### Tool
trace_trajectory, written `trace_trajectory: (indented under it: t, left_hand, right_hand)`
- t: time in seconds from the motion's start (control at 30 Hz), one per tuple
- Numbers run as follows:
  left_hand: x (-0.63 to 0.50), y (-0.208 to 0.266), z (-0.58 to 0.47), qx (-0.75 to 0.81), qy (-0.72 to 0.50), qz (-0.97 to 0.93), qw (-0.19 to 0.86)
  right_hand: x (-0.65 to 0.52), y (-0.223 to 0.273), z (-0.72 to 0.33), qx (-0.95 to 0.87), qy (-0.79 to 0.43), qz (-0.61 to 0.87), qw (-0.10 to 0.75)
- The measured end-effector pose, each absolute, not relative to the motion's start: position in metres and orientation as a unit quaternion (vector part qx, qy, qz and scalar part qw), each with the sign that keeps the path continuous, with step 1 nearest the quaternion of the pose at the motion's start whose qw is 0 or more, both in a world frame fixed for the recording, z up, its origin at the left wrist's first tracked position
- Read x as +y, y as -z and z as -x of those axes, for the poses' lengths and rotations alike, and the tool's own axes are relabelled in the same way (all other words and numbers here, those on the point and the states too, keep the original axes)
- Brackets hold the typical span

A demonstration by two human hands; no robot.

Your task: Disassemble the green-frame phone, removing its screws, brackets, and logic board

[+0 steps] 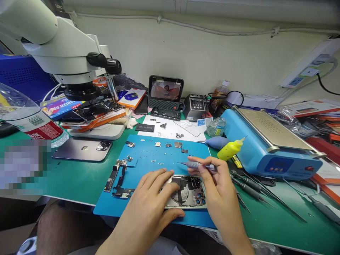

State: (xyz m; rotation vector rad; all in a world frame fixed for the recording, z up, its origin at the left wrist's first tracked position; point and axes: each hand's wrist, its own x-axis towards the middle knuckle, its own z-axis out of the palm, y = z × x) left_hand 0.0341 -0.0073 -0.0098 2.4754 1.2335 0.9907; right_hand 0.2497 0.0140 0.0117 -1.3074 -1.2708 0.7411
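Note:
An opened phone housing (189, 194) lies on the blue mat (156, 173), its inside facing up. My left hand (151, 202) steadies it, the thumb along the near edge and the fingers reaching over the far side. Between the thumb and fingers of my right hand (217, 180) is a slim grey screwdriver (195, 165), its thin tip pointing left above the mat. Tiny screws (160, 163) are scattered beyond the housing. To the left lie a logic board (111, 179) and a black flex cable part (122, 179). Small metal brackets and modules (168, 145) line the mat's far side.
A microscope (77, 63) overhangs the left, above a dark phone (83, 149) and a plastic bottle (34, 120). A blue heating plate machine (268, 145) stands right, with tweezers (276, 194), drivers and a yellow bottle (231, 148) nearby. Behind are a battery (145, 128) and small screen (166, 88).

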Motion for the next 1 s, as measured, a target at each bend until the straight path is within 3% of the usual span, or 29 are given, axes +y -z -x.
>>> trace_trajectory:
  t: [0.1, 0.2, 0.3, 0.4, 1.0]
  left_hand:
    - [-0.010, 0.007, -0.033, 0.407, -0.395, -0.805, 0.177]
    - [-0.012, 0.002, -0.037, 0.393, -0.446, -0.733, 0.332]
    - [-0.009, -0.002, -0.046, 0.376, -0.485, -0.623, 0.485]
    - [-0.005, -0.006, -0.054, 0.359, -0.507, -0.543, 0.565]
    - [-0.002, -0.017, -0.057, 0.359, -0.505, -0.469, 0.630]
  right_hand:
    - [0.008, -0.019, -0.250, -0.468, -0.338, 0.541, 0.611]
    - [0.001, -0.025, -0.246, -0.353, -0.448, 0.494, 0.656]
    - [-0.007, -0.023, -0.243, -0.312, -0.515, 0.456, 0.655]
    - [-0.010, -0.017, -0.241, -0.318, -0.520, 0.452, 0.651]
    - [-0.009, -0.023, -0.237, -0.328, -0.520, 0.439, 0.655]
